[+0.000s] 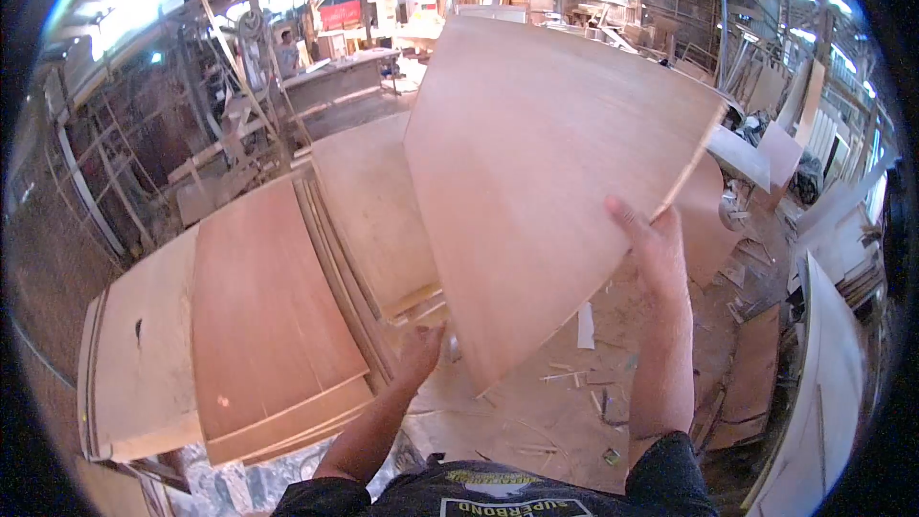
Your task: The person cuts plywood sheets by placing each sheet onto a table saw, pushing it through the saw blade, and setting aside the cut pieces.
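Observation:
A large thin wooden sheet (546, 163) is tilted up in front of me. My right hand (651, 239) grips its right edge, with the thumb on the near face. Lower and to the left, my left hand (421, 349) has its fingers curled beside the near edge of a stack of pale boards (378, 220); whether it holds anything is too small to make out. Left of that stack lies a reddish sheet (263, 316) on other boards, and a paler panel (148, 349) lies at the far left.
Scraps and offcuts litter the floor (536, 431). Curved panels (814, 393) lean at the right. A workbench (335, 81) stands at the back left, with a person (287, 55) behind it. Posts and timber frames line the left side.

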Tool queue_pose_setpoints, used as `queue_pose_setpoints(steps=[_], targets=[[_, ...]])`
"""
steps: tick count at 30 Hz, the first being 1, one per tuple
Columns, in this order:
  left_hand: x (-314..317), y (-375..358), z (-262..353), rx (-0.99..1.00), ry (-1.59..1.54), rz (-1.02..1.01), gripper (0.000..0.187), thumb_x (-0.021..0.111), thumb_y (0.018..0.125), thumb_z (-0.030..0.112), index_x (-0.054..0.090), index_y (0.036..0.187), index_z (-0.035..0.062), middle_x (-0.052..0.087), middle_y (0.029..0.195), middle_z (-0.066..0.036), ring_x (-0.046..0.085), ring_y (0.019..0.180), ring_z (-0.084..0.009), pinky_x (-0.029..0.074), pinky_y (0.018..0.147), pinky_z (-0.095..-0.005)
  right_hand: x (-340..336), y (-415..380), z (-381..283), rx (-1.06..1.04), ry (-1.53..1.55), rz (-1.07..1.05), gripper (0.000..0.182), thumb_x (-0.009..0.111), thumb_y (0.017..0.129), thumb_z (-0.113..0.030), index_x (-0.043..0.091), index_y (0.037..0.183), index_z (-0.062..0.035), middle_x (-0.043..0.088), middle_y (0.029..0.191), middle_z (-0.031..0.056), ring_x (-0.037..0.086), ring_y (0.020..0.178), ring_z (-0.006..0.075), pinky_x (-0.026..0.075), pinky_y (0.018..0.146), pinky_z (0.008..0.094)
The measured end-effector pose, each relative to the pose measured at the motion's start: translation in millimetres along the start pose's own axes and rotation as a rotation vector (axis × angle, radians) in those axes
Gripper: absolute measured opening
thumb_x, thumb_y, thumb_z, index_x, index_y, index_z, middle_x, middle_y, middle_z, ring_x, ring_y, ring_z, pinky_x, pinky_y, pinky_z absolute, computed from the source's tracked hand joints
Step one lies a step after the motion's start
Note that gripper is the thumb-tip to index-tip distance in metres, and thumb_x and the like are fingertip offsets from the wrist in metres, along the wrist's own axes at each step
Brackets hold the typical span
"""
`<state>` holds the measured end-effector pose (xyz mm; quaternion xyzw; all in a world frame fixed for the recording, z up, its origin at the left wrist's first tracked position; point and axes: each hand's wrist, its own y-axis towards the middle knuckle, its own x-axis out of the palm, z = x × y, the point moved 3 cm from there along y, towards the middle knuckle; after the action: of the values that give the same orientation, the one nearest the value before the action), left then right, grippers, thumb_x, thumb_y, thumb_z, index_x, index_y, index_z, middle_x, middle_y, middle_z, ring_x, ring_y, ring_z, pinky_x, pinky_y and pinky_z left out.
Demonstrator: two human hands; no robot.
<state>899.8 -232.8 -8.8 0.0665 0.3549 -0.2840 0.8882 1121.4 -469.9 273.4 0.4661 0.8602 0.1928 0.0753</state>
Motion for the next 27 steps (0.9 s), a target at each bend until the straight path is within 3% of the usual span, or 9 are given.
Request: queue_pose_setpoints(steps=[4, 7, 10, 13, 16, 18, 20, 23, 27], targets=[[115, 35, -86, 0.024, 0.030, 0.314, 0.079, 0.044, 0.095, 0.064, 0.062, 0.116, -0.0105, 0.060, 0.118, -0.037, 0.060, 0.111, -0.0481, 0.046, 0.098, -0.0503, -64, 19, 56, -0.007, 0.025, 0.241, 0.054, 0.071, 0.083, -0.006, 0.048, 0.129, 0.0089, 0.062, 0.120, 0.0183, 0.064, 0.106, 0.0270, 0.053, 0.089, 0.0380], [77, 6, -49, -0.279, -0.194, 0.060, 0.086, 0.041, 0.096, 0.064, 0.042, 0.136, -0.0129, 0.055, 0.126, -0.038, 0.053, 0.121, -0.0505, 0.040, 0.105, -0.0537, -92, -4, 91, 0.145, 0.121, 0.258, 0.052, 0.068, 0.083, -0.002, 0.047, 0.131, 0.0022, 0.062, 0.119, 0.0141, 0.064, 0.106, 0.0243, 0.055, 0.087, 0.0369], [45, 7, -83, -0.171, 0.014, 0.076, 0.086, 0.042, 0.095, 0.065, 0.044, 0.134, -0.0119, 0.056, 0.124, -0.038, 0.054, 0.121, -0.0500, 0.042, 0.102, -0.0536, -123, -40, 156, 0.318, 0.239, 0.343, 0.048, 0.068, 0.083, -0.001, 0.051, 0.128, -0.0025, 0.064, 0.114, 0.0093, 0.065, 0.100, 0.0217, 0.056, 0.082, 0.0344], [-8, -8, -89, -0.096, -0.026, 0.211, 0.072, 0.054, 0.093, 0.058, 0.054, 0.124, -0.0069, 0.062, 0.116, -0.033, 0.060, 0.111, -0.0469, 0.047, 0.094, -0.0517, -145, -96, 233, 0.555, 0.260, 0.362, 0.041, 0.070, 0.084, -0.002, 0.055, 0.122, -0.0050, 0.066, 0.108, 0.0068, 0.066, 0.093, 0.0197, 0.057, 0.076, 0.0316], [-65, -16, -90, -0.118, 0.022, 0.171, 0.066, 0.061, 0.090, 0.052, 0.055, 0.123, -0.0047, 0.064, 0.113, -0.031, 0.062, 0.106, -0.0458, 0.049, 0.090, -0.0512, -102, -160, 232, 0.646, 0.451, 0.381, 0.031, 0.070, 0.086, -0.002, 0.061, 0.114, -0.0077, 0.067, 0.099, 0.0049, 0.067, 0.086, 0.0176, 0.058, 0.069, 0.0304], [-96, -27, -95, -0.174, 0.119, 0.115, 0.063, 0.064, 0.090, 0.050, 0.056, 0.122, -0.0039, 0.064, 0.112, -0.030, 0.062, 0.105, -0.0453, 0.050, 0.088, -0.0510, -97, -216, 277, 0.731, 0.466, 0.219, 0.026, 0.069, 0.087, -0.004, 0.062, 0.112, -0.0073, 0.068, 0.099, 0.0057, 0.067, 0.086, 0.0187, 0.058, 0.069, 0.0320], [-121, -34, -115, -0.195, 0.258, 0.099, 0.062, 0.063, 0.090, 0.049, 0.056, 0.122, -0.0037, 0.064, 0.113, -0.030, 0.062, 0.106, -0.0448, 0.050, 0.087, -0.0510, -66, -269, 300, 0.890, 0.642, 0.329, 0.023, 0.068, 0.089, -0.007, 0.062, 0.112, -0.0051, 0.068, 0.105, 0.0079, 0.068, 0.093, 0.0206, 0.060, 0.074, 0.0351], [-140, -48, -170, -0.144, 0.344, 0.128, 0.060, 0.063, 0.090, 0.049, 0.057, 0.121, -0.0029, 0.063, 0.117, -0.029, 0.062, 0.108, -0.0438, 0.050, 0.087, -0.0506, -19, -328, 282, 0.979, 0.754, 0.259, 0.021, 0.064, 0.093, -0.010, 0.064, 0.112, -0.0024, 0.071, 0.102, 0.0104, 0.071, 0.090, 0.0235, 0.060, 0.079, 0.0388], [-167, -74, -242, -0.058, 0.295, 0.210, 0.057, 0.065, 0.090, 0.046, 0.057, 0.121, -0.0016, 0.064, 0.110, -0.026, 0.062, 0.104, -0.0436, 0.050, 0.089, -0.0494, 28, -399, 267, 1.056, 0.819, 0.139, 0.028, 0.060, 0.096, -0.015, 0.059, 0.121, -0.0022, 0.067, 0.116, 0.0123, 0.066, 0.107, 0.0255, 0.055, 0.096, 0.0425]])
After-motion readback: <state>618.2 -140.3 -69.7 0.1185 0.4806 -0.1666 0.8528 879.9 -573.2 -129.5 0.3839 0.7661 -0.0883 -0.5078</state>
